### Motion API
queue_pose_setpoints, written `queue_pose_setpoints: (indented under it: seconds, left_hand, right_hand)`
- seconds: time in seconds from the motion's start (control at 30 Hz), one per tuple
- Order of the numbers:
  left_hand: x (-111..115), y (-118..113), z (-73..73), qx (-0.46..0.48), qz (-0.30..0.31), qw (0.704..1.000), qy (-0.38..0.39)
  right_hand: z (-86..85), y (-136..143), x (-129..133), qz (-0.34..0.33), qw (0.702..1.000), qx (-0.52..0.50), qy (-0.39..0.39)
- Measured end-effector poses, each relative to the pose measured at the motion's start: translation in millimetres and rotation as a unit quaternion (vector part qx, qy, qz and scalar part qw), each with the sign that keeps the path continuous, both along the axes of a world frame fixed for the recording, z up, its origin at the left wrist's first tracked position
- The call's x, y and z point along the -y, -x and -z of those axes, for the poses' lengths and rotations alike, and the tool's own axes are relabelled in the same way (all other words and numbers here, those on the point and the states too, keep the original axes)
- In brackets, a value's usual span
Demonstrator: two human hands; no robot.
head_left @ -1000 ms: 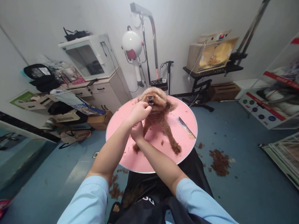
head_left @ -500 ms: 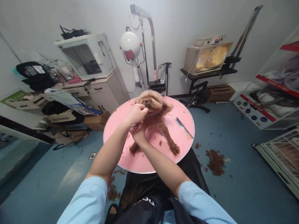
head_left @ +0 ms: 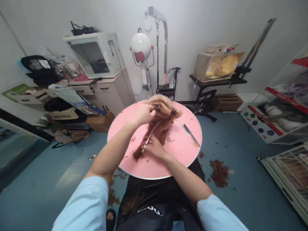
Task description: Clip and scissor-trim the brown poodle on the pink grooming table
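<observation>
Risk first. My scissors (head_left: 150, 135) point up toward the throat and chest of the dog (head_left: 162, 113), with the tips close under its chin. If it jerks its head or pulls back, the blades could nick skin, so my hold on the muzzle matters most. The dog sits near the far rim of the round pink table (head_left: 178, 153); a sudden lunge or backward scramble could take it off the edge. Loose fur clippings lie on the tabletop and could make footing slippery for its paws, I judge.

Left hand (head_left: 143, 113): closed around the dog's muzzle, fingers curled under the chin, thumb on top. Head held raised and facing me. Grip looks firm, not open at all.

Right hand (head_left: 154, 150): low over the table in front of the dog's chest, fingers clenched around the scissor handles. Blades run up and away from the hand along the chest fur. Whether the blades are parted or closed I cannot tell; they are too thin at this size.

Dog's position: on the far half of the table, front legs stretched toward me, one paw just beside my right hand. A comb (head_left: 191, 135) lies flat on the table to the right, well apart from both hands, untouched. Clumps of cut fur (head_left: 219, 169) lie on the blue floor beyond the table.
</observation>
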State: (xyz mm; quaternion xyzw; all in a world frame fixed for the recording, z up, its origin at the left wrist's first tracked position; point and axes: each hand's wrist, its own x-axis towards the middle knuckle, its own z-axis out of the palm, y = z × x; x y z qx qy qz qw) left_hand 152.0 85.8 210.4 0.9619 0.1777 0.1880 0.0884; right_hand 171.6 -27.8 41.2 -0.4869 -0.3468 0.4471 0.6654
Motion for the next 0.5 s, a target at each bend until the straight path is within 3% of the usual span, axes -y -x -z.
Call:
queue_pose_setpoints:
  seconds: [0.03,0.1,0.2,0.27,0.33,0.43,0.5]
  left_hand:
    - [-3,0,-2.5,0.012,0.019,0.999,-0.042]
    - [-9,-3,-7.5,0.044,0.065,0.991,-0.104]
    - [-19,-10,-15.6,0.073,0.165,0.979,-0.099]
    - [-26,-16,-21.4,0.076,0.235,0.967,-0.058]
    - [-31,-21,-27.1,0.075,0.279,0.957,-0.019]
    - [-35,-25,-34.5,0.081,0.303,0.95,0.012]
    - [-35,-25,-38.2,0.088,0.303,0.949,0.023]
  right_hand:
    - [-1.4,-13,20,-0.093,0.995,0.017,0.022]
    - [-11.1,-48,56,-0.268,0.957,0.057,0.09]
    - [-44.8,-113,79,-0.425,0.872,0.123,0.211]
    - [-76.7,-152,75,-0.475,0.828,0.156,0.256]
    - [-110.3,-181,61,-0.515,0.804,0.153,0.256]
    - [-151.6,-206,36,-0.535,0.803,0.143,0.219]
    - [-168.1,-210,23,-0.532,0.799,0.164,0.228]
